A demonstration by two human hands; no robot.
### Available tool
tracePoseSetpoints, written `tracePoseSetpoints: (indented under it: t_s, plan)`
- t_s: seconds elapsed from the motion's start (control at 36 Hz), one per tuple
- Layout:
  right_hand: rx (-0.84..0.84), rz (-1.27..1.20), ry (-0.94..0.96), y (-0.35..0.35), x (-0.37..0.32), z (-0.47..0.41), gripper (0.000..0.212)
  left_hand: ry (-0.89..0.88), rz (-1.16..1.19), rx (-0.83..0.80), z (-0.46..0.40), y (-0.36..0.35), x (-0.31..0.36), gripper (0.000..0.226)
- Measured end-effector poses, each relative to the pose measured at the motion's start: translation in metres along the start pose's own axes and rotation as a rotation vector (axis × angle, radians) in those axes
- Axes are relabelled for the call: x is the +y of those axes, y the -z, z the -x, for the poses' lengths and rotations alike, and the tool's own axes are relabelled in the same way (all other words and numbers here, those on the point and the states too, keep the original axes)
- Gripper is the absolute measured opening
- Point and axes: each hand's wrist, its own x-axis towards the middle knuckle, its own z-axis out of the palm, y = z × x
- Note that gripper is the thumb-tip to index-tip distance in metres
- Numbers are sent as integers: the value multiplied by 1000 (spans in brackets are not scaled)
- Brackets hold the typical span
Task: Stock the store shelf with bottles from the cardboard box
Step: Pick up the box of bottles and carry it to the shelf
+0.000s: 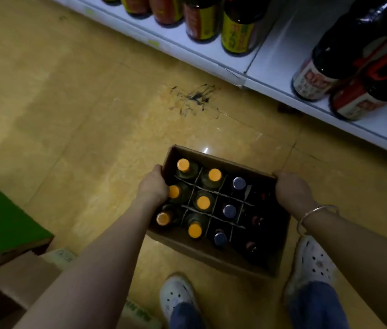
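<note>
Both forearms reach out from under my view toward the cardboard box [214, 255], which I take as my landmark. My left hand [153, 186] curls over the box's left wall, fingers hooked inside against the orange-capped bottles [203, 202]; its grip is clenched on that rim. My right hand [292, 189] clasps the far right corner of the box in the same way, grasping the cardboard edge, with a silver bangle [316, 217] round the wrist just behind it.

Inside the box a cardboard divider [214, 192] splits the space into cells. Six orange-capped bottles fill the two left columns, three blue-capped bottles [229, 210] stand in the next column, and darker tops sit in the rightmost column, too dim for me to tell their colour for certain. I cannot tell whether the box rests on the floor [69, 110] or hangs just above it.

Nearer to me than the box, two white perforated shoes [176, 298] and blue trouser legs show. Beyond the box, a dark scuff mark [196, 97] stains the yellow floor. Further beyond and to the right of the box runs the white store shelf [278, 48], carrying dark bottles with yellow-and-red labels [238, 32] and larger dark bottles [330, 65] with white labels. Left of the box, well apart, lie a green-topped carton [2, 217] and another open brown carton [9, 288].
</note>
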Motion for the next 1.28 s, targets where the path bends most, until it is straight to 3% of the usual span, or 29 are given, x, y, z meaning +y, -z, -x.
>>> tracePoseSetpoints:
  t_s: [0.14,0.28,0.42,0.56,0.64,1.03,1.28]
  plan:
    - [109,-141,-58,-18,9,-1,38,-99,-73,31,-9,-1,-1,31]
    - [180,-255,-69,-30,23,0,46,-222,-55,68,-16,-1,9,55]
    - [141,-330,-27,-33,35,4,58,-300,-172,25,-23,6,21,63]
    - [128,-286,26,-30,34,5,45,-310,-257,53,-33,6,27,30]
    - [123,-254,6,-30,31,1,47,-310,-276,57,-36,7,29,19]
    - [170,-197,-27,-15,27,-14,22,-326,-315,141,-55,15,40,34]
    - [270,-192,8,13,25,-49,20,-366,-248,203,-81,26,64,36]
